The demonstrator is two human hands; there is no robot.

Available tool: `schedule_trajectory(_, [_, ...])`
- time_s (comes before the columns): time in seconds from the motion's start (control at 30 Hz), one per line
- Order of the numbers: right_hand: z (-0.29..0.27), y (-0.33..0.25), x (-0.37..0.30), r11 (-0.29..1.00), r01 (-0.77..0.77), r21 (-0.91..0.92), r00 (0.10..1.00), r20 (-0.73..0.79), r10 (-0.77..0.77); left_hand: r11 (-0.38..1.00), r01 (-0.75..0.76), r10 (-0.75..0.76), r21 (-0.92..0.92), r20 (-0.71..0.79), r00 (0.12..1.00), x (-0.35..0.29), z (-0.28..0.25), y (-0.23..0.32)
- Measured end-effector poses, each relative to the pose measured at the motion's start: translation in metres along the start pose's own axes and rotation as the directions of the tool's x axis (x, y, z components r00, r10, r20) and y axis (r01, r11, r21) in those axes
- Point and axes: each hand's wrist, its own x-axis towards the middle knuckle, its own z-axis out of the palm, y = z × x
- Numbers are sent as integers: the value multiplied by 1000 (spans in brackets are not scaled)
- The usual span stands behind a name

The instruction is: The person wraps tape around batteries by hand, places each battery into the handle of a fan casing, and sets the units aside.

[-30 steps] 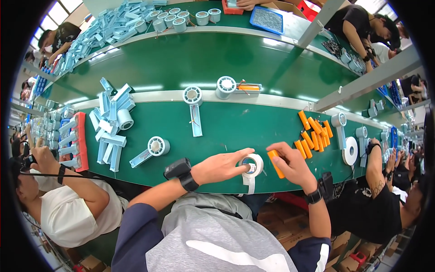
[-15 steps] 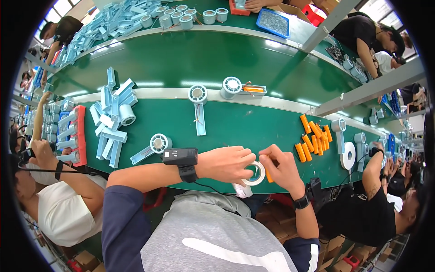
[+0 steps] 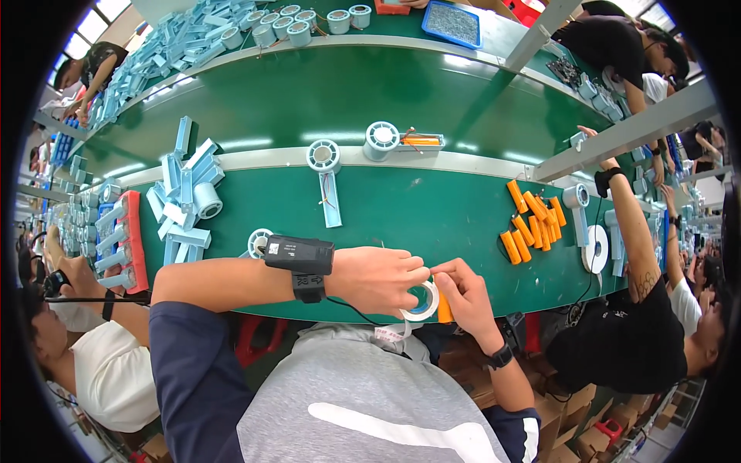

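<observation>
Close to the bench's front edge, my left hand [image 3: 374, 279] is closed on a roll of white tape [image 3: 421, 314]. Its fingertips meet those of my right hand [image 3: 465, 299] just above the roll. Between the fingers of my right hand is an orange cylindrical battery [image 3: 444, 310], upright beside the tape and partly covered. Any strip of tape between the fingertips is too small to make out. Beyond my hands lies a light blue fan body [image 3: 323, 157] with wires in its open handle. Another round fan head [image 3: 260, 241] is partly hidden behind my left wrist.
Several orange batteries [image 3: 534, 224] lie in a group to the right, near a white roll [image 3: 594, 248]. Blue housing parts [image 3: 185, 189] are heaped at left beside a red tray [image 3: 136, 239]. A fan with a battery in its handle [image 3: 421, 142] rests on the belt's rail. Co-workers sit on both sides.
My hands have drawn closer together at the tape, and the view has shifted slightly. The co-worker on the right now stretches an arm toward the belt.
</observation>
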Motion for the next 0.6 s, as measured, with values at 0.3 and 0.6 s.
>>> schedule_trajectory(0.3, [-99,32,103,939,339,-59,279,-947,-160,866,447,-499,-225,-305,811,47,98,65])
schedule_trajectory(0.6, [-109,26,15,911,342,228,517,-856,20,691,718,-667,-83,-455,590,54,47,-10])
